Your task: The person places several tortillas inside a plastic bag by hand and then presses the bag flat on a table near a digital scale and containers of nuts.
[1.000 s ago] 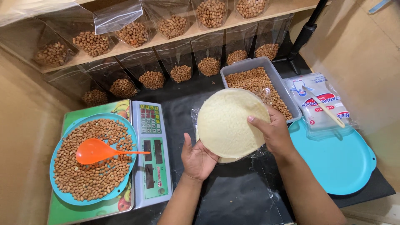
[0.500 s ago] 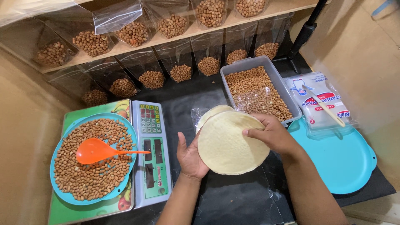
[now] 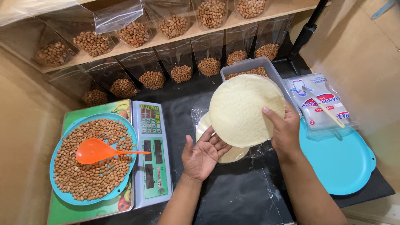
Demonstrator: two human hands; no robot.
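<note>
Two hands lift one pale round wafer off a stack on a black worktop.

The right hand (image 3: 285, 131) grasps the raised wafer (image 3: 241, 109) at its right edge, fingers on top, holding it above the worktop's middle; the left hand (image 3: 203, 154) lies open, palm up, fingertips under its lower edge. At least one more wafer (image 3: 229, 155) lies beneath in clear plastic wrap (image 3: 199, 114). Behind sits one grey tub of peanuts (image 3: 250, 68). At the right edge rest one empty blue plate (image 3: 339, 162) and one pack of pouches (image 3: 323, 104). At the left edge one scale (image 3: 152, 152) carries one blue plate of peanuts (image 3: 93, 160) with one orange spoon (image 3: 98, 151). Many clear bags of peanuts (image 3: 179, 73) line the back and a wooden shelf (image 3: 158, 41); cardboard walls enclose the nook.
</note>
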